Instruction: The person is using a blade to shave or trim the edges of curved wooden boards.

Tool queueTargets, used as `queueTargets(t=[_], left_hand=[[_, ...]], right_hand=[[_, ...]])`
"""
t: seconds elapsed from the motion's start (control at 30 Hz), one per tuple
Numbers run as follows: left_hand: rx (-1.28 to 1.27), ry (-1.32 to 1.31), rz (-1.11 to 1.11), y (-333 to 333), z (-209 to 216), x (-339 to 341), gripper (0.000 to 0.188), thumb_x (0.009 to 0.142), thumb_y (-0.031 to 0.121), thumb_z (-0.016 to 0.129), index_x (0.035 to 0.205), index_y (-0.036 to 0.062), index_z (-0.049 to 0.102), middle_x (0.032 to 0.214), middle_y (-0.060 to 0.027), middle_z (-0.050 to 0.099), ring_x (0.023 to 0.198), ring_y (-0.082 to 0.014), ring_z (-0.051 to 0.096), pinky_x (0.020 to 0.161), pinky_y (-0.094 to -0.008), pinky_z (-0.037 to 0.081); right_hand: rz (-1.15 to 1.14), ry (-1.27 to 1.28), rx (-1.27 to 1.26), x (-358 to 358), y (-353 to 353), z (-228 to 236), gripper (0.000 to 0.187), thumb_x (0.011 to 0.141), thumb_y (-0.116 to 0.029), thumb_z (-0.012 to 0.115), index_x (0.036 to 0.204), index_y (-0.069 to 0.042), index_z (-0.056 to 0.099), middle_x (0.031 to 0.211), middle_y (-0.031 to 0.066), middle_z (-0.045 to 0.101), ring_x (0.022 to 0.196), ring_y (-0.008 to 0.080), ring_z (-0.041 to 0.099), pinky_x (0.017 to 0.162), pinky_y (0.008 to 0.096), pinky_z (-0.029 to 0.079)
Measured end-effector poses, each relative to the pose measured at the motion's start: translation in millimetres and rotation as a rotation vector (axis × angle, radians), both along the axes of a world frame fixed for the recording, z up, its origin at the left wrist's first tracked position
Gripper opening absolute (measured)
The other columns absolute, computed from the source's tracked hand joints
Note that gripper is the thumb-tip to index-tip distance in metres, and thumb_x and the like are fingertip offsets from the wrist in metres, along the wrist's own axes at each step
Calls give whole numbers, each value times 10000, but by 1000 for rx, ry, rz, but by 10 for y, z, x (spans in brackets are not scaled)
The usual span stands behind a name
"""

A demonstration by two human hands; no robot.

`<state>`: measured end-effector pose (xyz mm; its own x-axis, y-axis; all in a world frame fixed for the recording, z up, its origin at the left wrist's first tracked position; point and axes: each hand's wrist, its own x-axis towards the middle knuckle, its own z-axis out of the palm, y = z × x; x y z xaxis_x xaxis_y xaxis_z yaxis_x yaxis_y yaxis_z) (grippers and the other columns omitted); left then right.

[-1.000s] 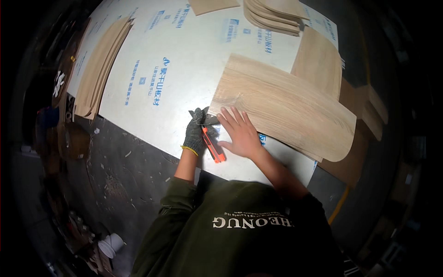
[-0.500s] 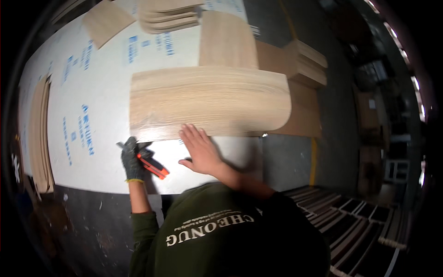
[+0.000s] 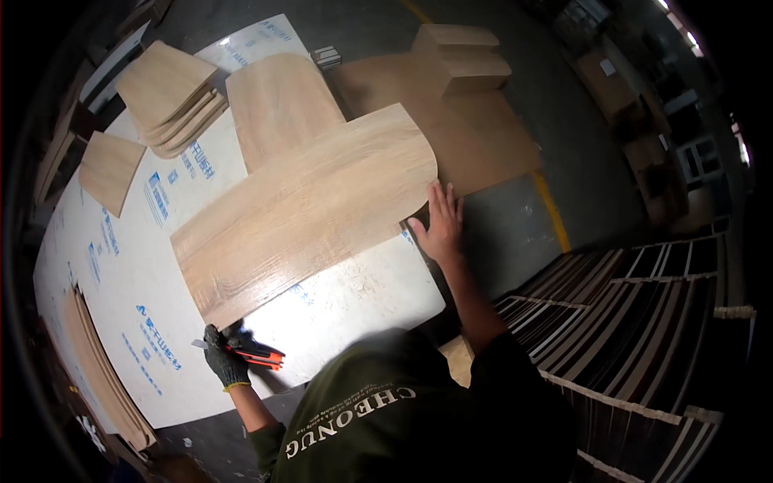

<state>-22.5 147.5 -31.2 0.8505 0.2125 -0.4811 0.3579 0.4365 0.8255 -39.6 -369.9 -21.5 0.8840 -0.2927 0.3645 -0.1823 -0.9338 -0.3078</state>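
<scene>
A long wood-grain board (image 3: 306, 205) with a rounded right end lies slantwise across the white table (image 3: 366, 294). At its near left corner, my gloved left hand (image 3: 225, 361) is closed around an orange and black utility knife (image 3: 262, 357); a thin blade sticks out on the hand's left side. My bare right hand (image 3: 440, 227) rests with fingers stretched at the rounded end of the board, the thumb apart from them. Under the board's far side lies another round-ended panel (image 3: 282, 105).
Stacked curved panels (image 3: 173, 101) and a single panel (image 3: 111, 171) lie at the far left. Long thin strips (image 3: 109, 366) line the table's left edge. Beyond the table are a brown sheet (image 3: 483, 137) with wooden pieces (image 3: 463, 60) and, at right, racked dark strips (image 3: 628, 322).
My right hand has moved from the board's near edge to its rounded right end. The view has turned, so the board now appears slanted. The knife is still in my left hand.
</scene>
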Motion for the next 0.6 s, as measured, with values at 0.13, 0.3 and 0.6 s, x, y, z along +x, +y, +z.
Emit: queueTargets(t=[0.13,0.3,0.6], left_hand=[[-17,-13,-1,-24,9,17,384,923,365,596,1109,29,606,849,-128,692,551,-218,603,594,-428,568],[-61,-10,-21,-22,-6,25,368,933,367,575,1064,26,620,789,-121,684,476,-161,515,576,-407,552],[-36,18,-38,-54,40,48,396,933,401,558,1079,36,610,804,-144,686,463,-161,498,582,-416,551]], right_hand=[[-18,-125,84,215,-280,-72,733,842,-332,664,1446,-44,363,1506,152,359,1391,407,307,1104,593,247],[-23,-50,263,742,-612,-49,636,878,-321,604,1427,-71,403,1433,158,459,1333,345,416,1088,516,319],[22,167,791,1947,-1266,-346,502,850,-389,650,1231,-63,629,1224,182,630,1134,333,604,977,377,455]])
